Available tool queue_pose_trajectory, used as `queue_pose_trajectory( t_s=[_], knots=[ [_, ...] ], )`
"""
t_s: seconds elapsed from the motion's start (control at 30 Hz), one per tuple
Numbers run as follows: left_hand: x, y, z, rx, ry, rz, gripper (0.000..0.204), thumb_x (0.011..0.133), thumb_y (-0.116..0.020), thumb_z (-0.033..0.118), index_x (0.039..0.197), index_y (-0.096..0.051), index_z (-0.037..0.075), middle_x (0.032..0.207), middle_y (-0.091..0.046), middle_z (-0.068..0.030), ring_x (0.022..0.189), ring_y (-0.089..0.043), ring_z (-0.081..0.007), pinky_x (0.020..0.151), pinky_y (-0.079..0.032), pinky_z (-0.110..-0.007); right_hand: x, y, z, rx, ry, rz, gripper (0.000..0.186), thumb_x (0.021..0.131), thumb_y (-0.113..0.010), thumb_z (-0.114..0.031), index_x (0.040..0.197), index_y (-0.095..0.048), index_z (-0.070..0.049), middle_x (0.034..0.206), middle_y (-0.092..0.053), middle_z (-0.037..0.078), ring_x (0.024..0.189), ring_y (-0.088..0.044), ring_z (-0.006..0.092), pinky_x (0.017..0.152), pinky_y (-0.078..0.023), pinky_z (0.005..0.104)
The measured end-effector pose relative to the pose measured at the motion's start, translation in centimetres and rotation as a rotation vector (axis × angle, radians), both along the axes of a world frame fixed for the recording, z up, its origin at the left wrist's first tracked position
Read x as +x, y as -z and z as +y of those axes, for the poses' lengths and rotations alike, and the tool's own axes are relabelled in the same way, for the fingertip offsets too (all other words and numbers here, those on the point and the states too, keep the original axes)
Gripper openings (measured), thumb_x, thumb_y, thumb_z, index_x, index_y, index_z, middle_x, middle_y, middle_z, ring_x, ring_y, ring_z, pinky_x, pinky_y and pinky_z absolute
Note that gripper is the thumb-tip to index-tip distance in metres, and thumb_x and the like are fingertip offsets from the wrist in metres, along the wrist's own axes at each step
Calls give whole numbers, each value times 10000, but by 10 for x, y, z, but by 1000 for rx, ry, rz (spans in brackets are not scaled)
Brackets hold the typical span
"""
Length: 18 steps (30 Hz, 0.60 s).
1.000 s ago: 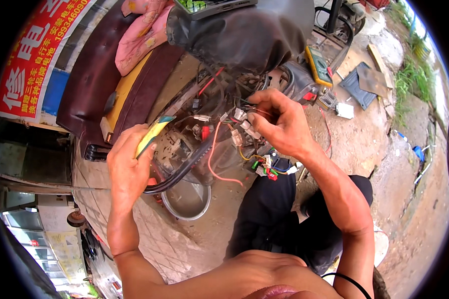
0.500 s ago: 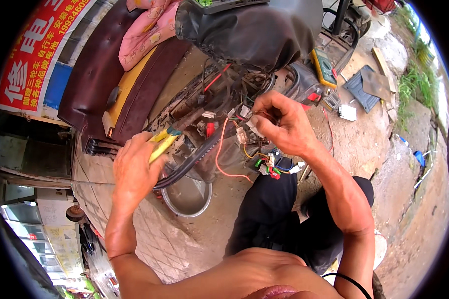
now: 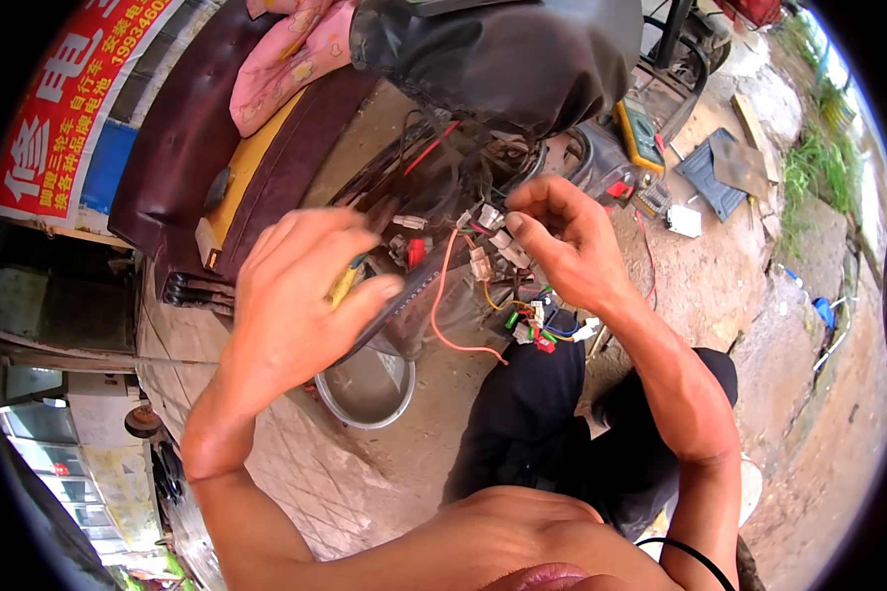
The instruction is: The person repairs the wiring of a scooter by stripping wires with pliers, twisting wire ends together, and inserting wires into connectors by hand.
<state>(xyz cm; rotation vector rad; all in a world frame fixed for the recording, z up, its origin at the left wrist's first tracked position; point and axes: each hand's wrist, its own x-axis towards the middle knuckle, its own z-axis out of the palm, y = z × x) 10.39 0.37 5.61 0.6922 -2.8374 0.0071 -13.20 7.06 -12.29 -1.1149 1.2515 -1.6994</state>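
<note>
My left hand (image 3: 301, 291) is raised over the left side of a stripped vehicle frame, thumb and fingers apart and blurred by motion. Behind it, between thumb and forefinger, shows part of yellow-handled pliers (image 3: 343, 284); the rest is covered. My right hand (image 3: 567, 241) has its fingers curled at the wiring, thumb and forefinger close beside a pale wire connector (image 3: 491, 218); what lies between the fingertips is hidden. Just below hang another connector (image 3: 480, 263) and an orange-pink wire (image 3: 437, 305). A bundle of coloured plugs (image 3: 537, 325) dangles above my knee.
A black seat cover (image 3: 508, 69) bulges over the frame's far end. A grey metal basin (image 3: 370, 394) sits below. To the right lies a yellow multimeter (image 3: 641, 136) near a dark plastic panel (image 3: 715, 177). A maroon sofa (image 3: 182, 167) with pink cloth (image 3: 291, 79) stands left.
My left hand has risen and its fingers have spread, while the pliers' visible part stays near its former place. My right hand has shifted slightly, uncovering more of the connectors.
</note>
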Motion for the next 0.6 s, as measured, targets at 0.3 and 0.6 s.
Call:
queue_pose_trajectory(
  t_s=[0.3,0.6],
  knots=[
    [-101,53,-45,236,302,-16,182,923,-687,88,1073,-711,-14,1056,-705,-170,973,-693,-371,858,-557,-436,-5,-3,8,125,-39,-175,135,964,-721,-66,1046,-653,17,915,-720,43,832,-663,89,736,-549,269],
    [-106,66,-66,465,277,-148,211,915,-680,148,1042,-731,-12,1135,-694,-159,1060,-686,-314,907,-534,-416,-14,1,6,87,-194,-299,115,975,-740,-36,1049,-673,20,942,-737,50,826,-682,82,709,-554,249]
  ],
)
